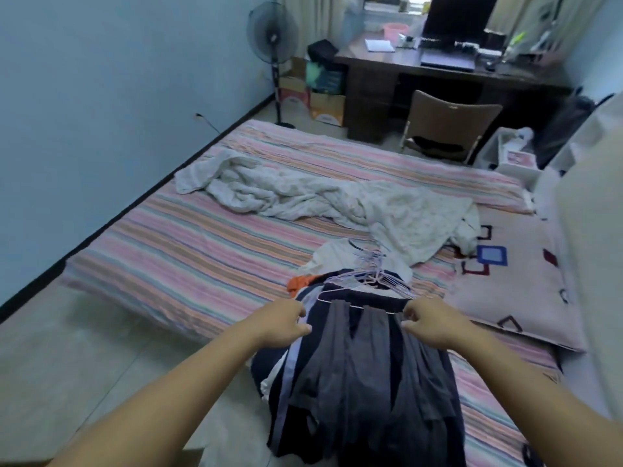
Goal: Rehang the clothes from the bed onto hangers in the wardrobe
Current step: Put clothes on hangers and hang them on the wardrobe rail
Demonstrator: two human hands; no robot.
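Bed (188, 237): striped sheet, low on the floor. Crumpled white blanket (303, 193) across its middle.

Clothes pile (364, 375): dark garments heaped at the bed's near edge, a grey one on top, draped over a wire hanger (340, 299). More hangers (374, 274) bunched just behind, over a white garment (337, 254) and an orange one (298, 283).

Left hand (283, 323): grip curled, pinching the hanger's left end.

Right hand (433, 323): grip curled, pinching the right end.

Beyond the bed: pedestal fan (273, 32), wooden surface (387, 59), chair (448, 124).
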